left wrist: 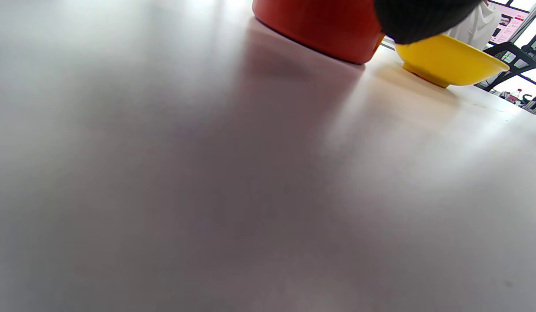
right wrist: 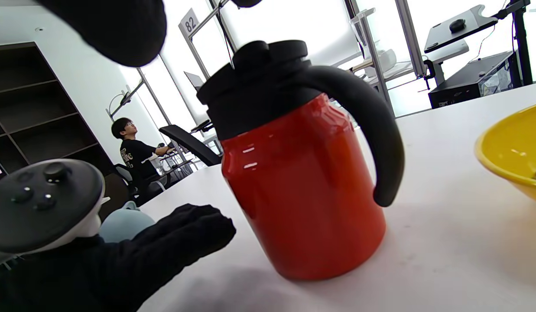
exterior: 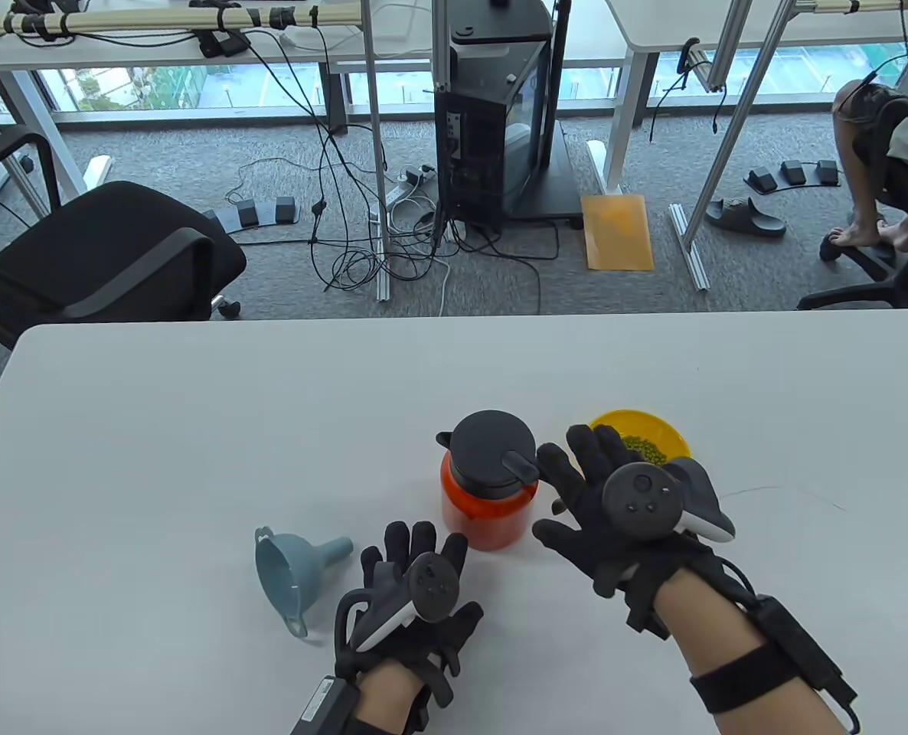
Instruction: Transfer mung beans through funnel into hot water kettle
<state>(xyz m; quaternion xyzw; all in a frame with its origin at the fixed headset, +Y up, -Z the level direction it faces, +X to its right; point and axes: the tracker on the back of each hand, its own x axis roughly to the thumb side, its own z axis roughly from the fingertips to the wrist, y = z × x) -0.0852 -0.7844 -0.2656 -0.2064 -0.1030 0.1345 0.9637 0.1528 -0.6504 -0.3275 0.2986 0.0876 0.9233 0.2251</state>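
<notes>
Early stage: kettle (exterior: 488,482) lid on, funnel (exterior: 293,563) lying lower left, beans in bowl (exterior: 641,444); left hand (exterior: 416,605) and right hand (exterior: 615,509) spread, holding nothing.

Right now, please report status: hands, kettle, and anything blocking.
Both hands empty: left hand flat on table, right hand open beside kettle. Kettle lid on. Funnel lying on its side. Beans in bowl.

kettle (exterior: 485,490): red, black lid closed, standing upright at frame centre | funnel (exterior: 293,563): blue-grey, lying on its side lower left | yellow bowl (exterior: 672,436): holding green mung beans (exterior: 644,450), sitting right of kettle
</notes>
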